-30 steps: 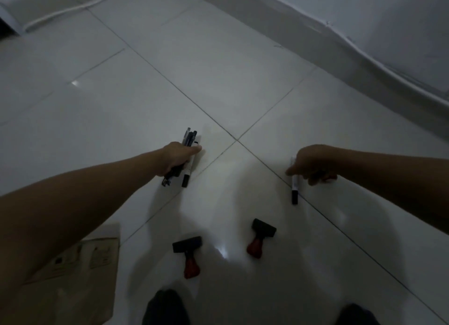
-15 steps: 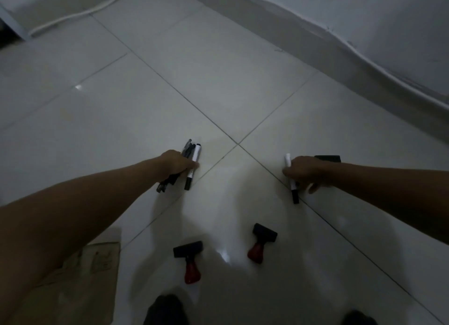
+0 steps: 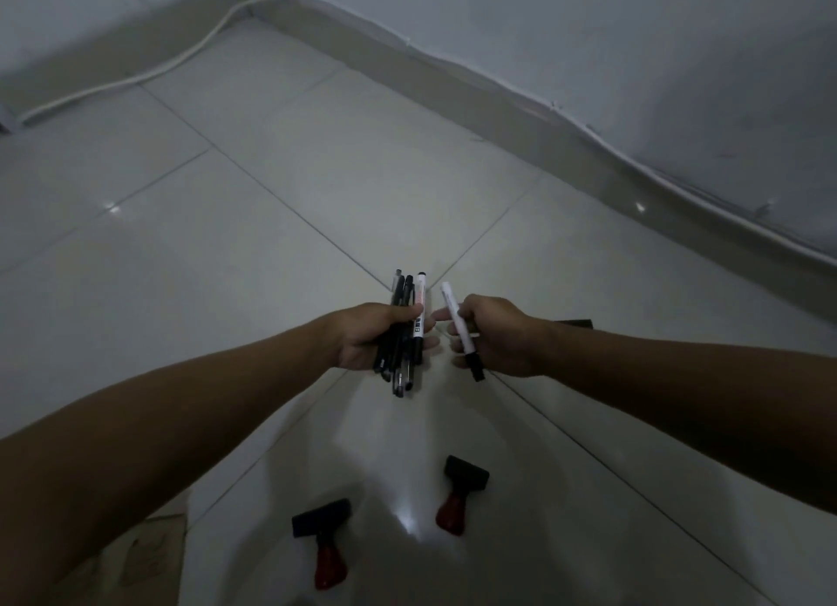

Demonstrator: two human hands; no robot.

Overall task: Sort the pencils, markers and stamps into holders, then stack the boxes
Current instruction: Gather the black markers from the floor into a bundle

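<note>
Both hands full, held close together over the tiled floor (image 3: 317, 161).
Left hand (image 3: 376, 333) grips a bundle of pens and markers (image 3: 403, 333); right hand (image 3: 493, 333) pinches one white marker (image 3: 457, 324). Two red-handled stamps (image 3: 459, 497) lie on the floor's near part.

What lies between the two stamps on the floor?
Only bare tile with a bright glare spot, in the head view, between the left stamp and the right stamp.

Dim, grainy, floor glare, wide-angle warp
</note>
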